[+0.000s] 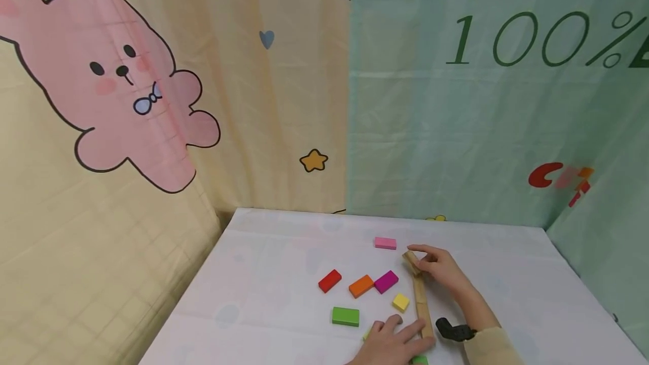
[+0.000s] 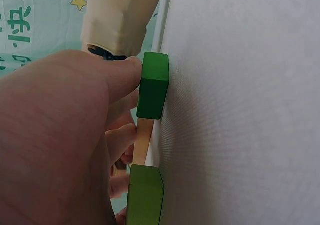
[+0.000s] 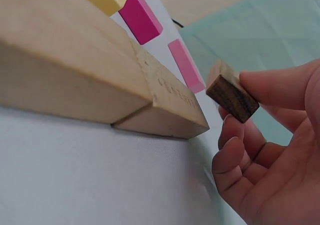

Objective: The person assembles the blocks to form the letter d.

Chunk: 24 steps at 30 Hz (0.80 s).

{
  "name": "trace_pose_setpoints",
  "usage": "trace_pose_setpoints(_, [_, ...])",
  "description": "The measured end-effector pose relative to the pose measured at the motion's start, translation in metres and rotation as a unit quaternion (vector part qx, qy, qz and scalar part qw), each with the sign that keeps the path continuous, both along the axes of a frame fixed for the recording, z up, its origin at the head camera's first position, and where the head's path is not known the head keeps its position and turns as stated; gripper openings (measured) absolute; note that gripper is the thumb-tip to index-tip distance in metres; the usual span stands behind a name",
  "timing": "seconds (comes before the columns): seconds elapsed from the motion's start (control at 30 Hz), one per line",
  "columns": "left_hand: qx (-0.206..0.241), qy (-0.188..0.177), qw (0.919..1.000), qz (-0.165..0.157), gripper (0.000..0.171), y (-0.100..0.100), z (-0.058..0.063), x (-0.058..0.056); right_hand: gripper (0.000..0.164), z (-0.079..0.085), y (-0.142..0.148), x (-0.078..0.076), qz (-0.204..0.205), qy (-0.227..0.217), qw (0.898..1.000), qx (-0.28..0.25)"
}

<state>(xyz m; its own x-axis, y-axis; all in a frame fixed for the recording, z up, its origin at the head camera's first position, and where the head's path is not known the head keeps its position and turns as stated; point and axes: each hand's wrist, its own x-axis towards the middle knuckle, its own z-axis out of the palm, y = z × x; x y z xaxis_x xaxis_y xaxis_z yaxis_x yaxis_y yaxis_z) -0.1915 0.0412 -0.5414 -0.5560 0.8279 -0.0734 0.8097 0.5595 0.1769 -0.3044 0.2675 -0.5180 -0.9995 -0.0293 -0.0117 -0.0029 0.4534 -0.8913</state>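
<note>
Right hand pinching wooden block at far end of wooden row, left hand at near end, fingers apart, thumb at dark green block.

Looks like a small indoor nook, curtained off on three visible sides; cannot be pinned down as part of a home or of a studio. Closed in at the left and back by a cream curtain with a pink cartoon rabbit, a blue heart and an orange star, and toward the right by a mint-green curtain bearing "100%" lettering and, in the left wrist view, Chinese characters. Fitted with a white-covered surface, scattered with coloured toy blocks.
</note>
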Motion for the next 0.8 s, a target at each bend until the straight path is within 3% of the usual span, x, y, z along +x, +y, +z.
trace_pose_setpoints(0.27, [0.003,0.007,1.0,-0.001,0.063,0.001,-0.001,0.0,0.047,-0.006,0.007,-0.006,-0.028,-0.007,0.999,-0.046])
trace_pose_setpoints(0.8, [-0.015,-0.003,0.9999,0.001,0.065,0.003,-0.002,-0.003,0.042,-0.011,0.007,-0.008,-0.031,0.011,0.999,-0.013])
